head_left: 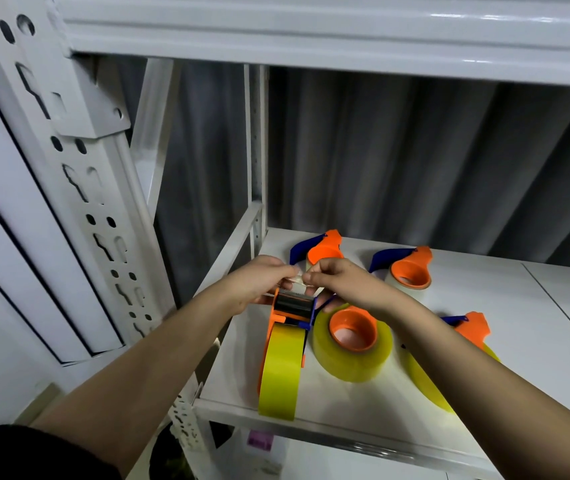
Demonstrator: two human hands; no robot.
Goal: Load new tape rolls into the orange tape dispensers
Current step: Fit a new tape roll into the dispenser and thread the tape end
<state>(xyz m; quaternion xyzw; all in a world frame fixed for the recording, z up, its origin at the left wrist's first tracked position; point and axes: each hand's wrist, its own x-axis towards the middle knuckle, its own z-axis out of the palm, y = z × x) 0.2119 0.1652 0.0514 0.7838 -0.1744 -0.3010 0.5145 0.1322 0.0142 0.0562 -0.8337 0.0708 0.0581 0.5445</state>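
Note:
An orange tape dispenser [292,310] stands on edge at the front left of the white shelf [484,341], with a yellow tape roll [281,368] seated in it. My left hand [259,284] and my right hand [335,277] meet above its cutter end. Both pinch the clear free end of the tape [298,279] between fingertips. A second yellow roll on an orange hub [352,341] lies flat just right of the dispenser. Another loaded dispenser [467,336] is partly hidden under my right forearm.
Two more orange dispensers with blue handles sit at the back of the shelf, one behind my hands [323,245] and one to the right [410,270]. A perforated white rack upright [79,188] rises at left. An upper shelf beam [311,46] hangs overhead.

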